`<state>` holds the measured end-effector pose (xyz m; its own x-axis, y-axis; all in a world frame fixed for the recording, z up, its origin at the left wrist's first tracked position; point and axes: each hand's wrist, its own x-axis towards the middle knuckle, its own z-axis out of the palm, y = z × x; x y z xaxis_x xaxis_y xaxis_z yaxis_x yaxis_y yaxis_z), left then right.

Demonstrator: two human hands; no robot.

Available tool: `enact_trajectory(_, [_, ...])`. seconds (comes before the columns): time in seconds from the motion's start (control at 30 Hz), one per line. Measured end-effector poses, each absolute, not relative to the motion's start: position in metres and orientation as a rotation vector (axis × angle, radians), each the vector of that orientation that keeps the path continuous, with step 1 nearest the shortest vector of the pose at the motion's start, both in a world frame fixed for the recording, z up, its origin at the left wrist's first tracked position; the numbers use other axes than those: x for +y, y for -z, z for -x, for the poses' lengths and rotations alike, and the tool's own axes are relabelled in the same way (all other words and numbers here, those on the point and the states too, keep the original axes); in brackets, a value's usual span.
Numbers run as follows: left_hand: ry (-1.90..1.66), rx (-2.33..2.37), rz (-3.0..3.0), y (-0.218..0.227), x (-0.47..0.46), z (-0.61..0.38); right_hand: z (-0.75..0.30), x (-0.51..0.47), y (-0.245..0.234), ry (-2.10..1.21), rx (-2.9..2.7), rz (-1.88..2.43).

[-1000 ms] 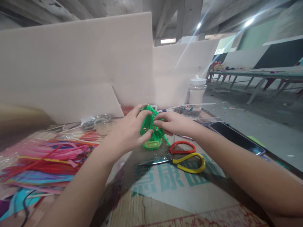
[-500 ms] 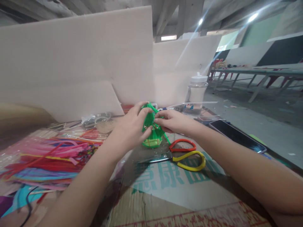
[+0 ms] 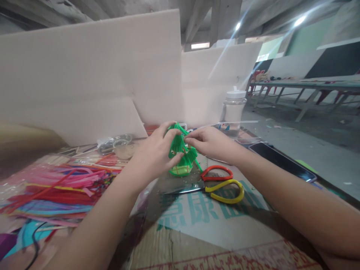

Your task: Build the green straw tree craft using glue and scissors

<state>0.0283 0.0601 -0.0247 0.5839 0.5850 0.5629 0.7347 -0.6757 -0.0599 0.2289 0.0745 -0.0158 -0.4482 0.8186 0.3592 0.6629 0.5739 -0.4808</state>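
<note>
A small green craft model, tiered and tapering to a peak, stands upright on the cardboard and has a lime-coloured base. From its left, my left hand is curled around it, fingertips at the peak and thumb against the lower side; the hand hides part of the model. My right hand pinches at the model's upper right edge, and what lies between its fingertips is too small to make out. Just in front of the model lie scissors with one red and one yellow handle loop, blades toward the left.
Bundles of coloured pipe cleaners lie at left. A roll of clear tape sits behind them. A clear bottle stands at back right, with a phone nearer. White boards rise behind the cardboard.
My right hand has shifted slightly up, with its fingertips still by the model's right edge. My left hand stays around the model, and the scissors have not moved.
</note>
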Motion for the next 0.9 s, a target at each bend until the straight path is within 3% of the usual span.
enact_trajectory(0.2, [0.758,-1.105,2.73,0.016,0.063,-0.013,-0.235,0.075,0.013,-0.334,-2.194,1.154])
enact_trajectory(0.5, [1.297,-1.411,2.5,-0.007,0.047,-0.007,-0.244,0.069,0.018,-0.332,-2.117,1.156])
enact_trajectory(0.7, [1.036,-1.207,2.533,0.0,0.056,-0.008,-0.244,0.065,0.015,-0.311,-2.129,1.159])
enact_trajectory(0.9, [1.083,-1.019,2.57,0.014,0.065,-0.016,-0.238,0.069,0.027,-0.911,-2.193,1.225])
